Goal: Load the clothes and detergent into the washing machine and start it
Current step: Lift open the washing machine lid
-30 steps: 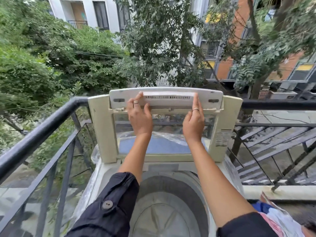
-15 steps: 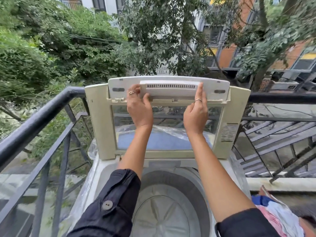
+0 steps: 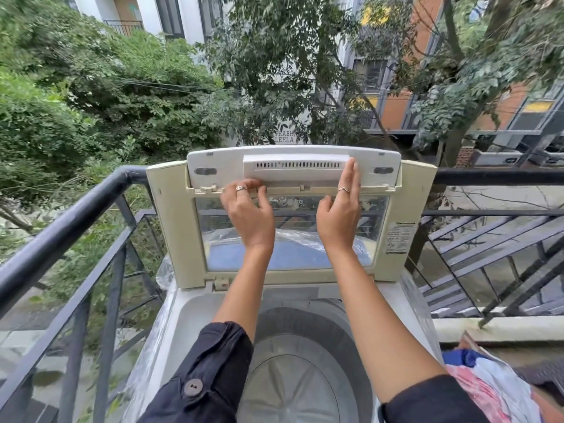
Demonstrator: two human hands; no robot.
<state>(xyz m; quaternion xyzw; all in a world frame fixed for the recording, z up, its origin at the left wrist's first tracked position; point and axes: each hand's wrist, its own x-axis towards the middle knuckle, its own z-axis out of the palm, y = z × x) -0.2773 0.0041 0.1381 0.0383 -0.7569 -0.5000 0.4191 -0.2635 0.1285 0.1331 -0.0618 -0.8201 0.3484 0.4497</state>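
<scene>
— Outdoors, on a balcony: black railing (image 3: 76, 209) on the left and far side, trees and apartment blocks beyond. What are the hands doing?

— Both are up on the raised lid (image 3: 290, 215) of the washing machine (image 3: 171, 331), which stands nearly upright at the far edge of the tub. The left hand (image 3: 248, 213) has its fingers curled onto the seam where the lid's white top section meets the clear window, gripping or pressing there. The right hand (image 3: 338, 215) is flatter: long fingers stretched up against the slotted white panel (image 3: 297, 169), the others bent at the window's top edge. Neither holds anything loose.

— And outward from there?

— Below the wrists the drum (image 3: 305, 377) lies open, and no laundry shows in the part I can see. Clear plastic wrap (image 3: 164, 276) clings round the machine's sides and back.

— Where are the clothes?

— A bundle, blue, white and pink (image 3: 485, 389), sits at the lower right, just beside the machine and close under the right forearm. Detergent I cannot find anywhere in view.

— So what does the next move turn on?

— In my judgement, the lid must be left standing by itself, and then the load lies down and to the right of both hands. The right hand is clearly the nearer; it would drop back, take the bundle, and swing it left into the drum. The left could steady the lid meanwhile.

— Any risk?

— The lid might fall shut if let go before it rests securely.
</scene>
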